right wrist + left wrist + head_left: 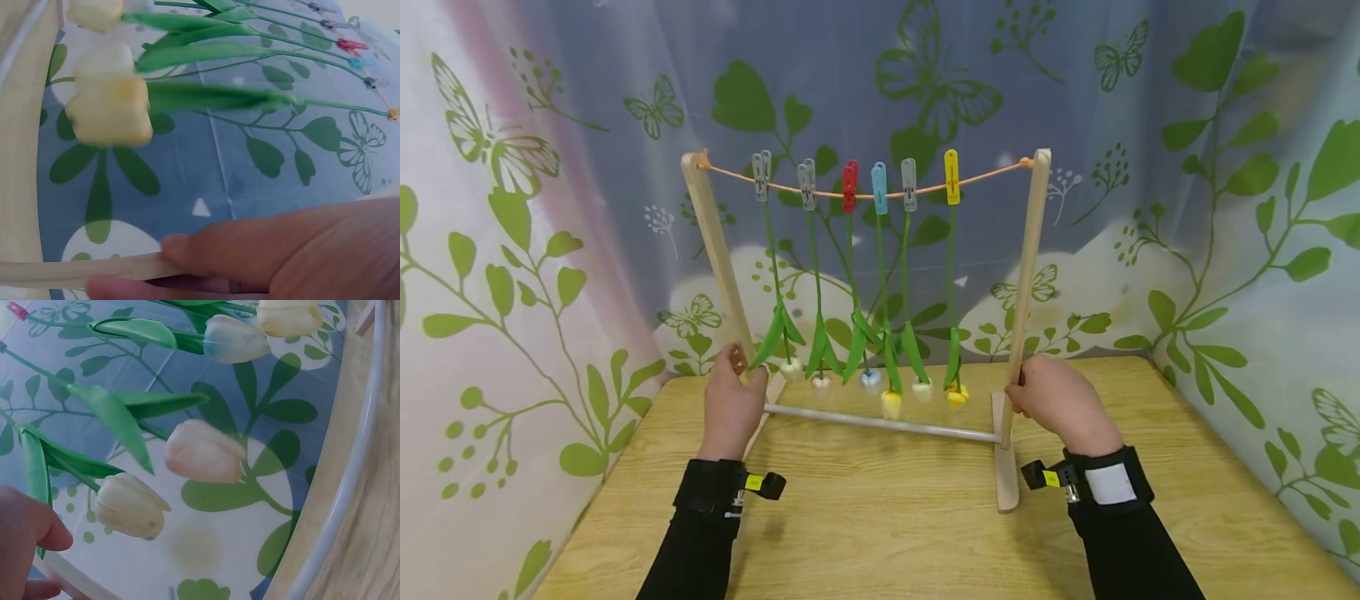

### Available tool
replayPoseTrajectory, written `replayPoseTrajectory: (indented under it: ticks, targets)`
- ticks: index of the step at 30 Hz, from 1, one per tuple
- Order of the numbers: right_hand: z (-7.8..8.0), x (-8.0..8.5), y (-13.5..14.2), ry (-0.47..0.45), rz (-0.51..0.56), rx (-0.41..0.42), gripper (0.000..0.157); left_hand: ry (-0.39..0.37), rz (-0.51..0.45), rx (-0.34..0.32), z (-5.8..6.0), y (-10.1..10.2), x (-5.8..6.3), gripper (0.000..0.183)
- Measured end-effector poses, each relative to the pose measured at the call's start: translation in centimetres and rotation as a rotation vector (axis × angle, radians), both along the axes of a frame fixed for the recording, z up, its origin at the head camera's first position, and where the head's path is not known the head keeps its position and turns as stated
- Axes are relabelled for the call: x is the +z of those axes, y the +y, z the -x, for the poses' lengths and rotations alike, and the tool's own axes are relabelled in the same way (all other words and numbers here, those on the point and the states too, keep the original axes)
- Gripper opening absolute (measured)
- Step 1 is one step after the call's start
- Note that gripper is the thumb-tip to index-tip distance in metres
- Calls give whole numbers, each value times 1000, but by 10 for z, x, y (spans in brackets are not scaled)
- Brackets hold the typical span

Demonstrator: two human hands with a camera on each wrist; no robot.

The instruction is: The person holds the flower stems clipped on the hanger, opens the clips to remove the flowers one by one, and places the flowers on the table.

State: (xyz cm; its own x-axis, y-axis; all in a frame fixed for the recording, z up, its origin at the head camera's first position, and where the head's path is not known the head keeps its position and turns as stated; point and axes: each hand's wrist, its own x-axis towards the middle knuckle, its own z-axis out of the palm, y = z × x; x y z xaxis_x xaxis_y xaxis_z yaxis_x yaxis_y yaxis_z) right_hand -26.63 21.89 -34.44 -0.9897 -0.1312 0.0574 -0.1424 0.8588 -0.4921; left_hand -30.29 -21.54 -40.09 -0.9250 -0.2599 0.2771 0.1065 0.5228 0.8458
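A wooden rack (1026, 275) with two upright posts and a white crossbar (880, 423) stands on the table. Between the post tops runs an orange cord (985, 177), carrying several clothespins, among them a red clothespin (850, 185) and a yellow clothespin (952, 177). From them artificial tulips hang head down, including a yellow tulip (957, 394) and a pink tulip (205, 452). My left hand (733, 404) grips the left post low down, close beside a cream tulip (131, 505). The right post is pinched between thumb and fingers of my right hand (1063, 400) near its base.
The rack's right foot (1006, 483) rests on the wood-grain table (880, 517). A curtain (587, 250) printed with green leaves and butterflies surrounds the table at the back and sides. Each wrist wears a black strap with a small camera (766, 485).
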Motion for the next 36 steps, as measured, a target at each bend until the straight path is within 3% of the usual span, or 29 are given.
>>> replayPoseTrajectory:
  ticks: [8, 16, 20, 26, 36]
  targets:
    - [13, -12, 2, 61, -6, -52, 32, 22, 14, 60, 0, -1, 4, 44]
    - [24, -28, 2, 146, 16, -66, 33, 5, 30, 68, -6, 0, 10, 30]
    - [29, -34, 3, 156, 71, -95, 43, 24, 140, 79, -10, 5, 16, 23]
    - [36, -41, 6, 184, 76, -144, 62, 72, 424, 39, -24, 16, 31, 18]
    - [49, -52, 19, 133, 169, -152, 71, -36, 663, -85, -59, 30, 57, 32]
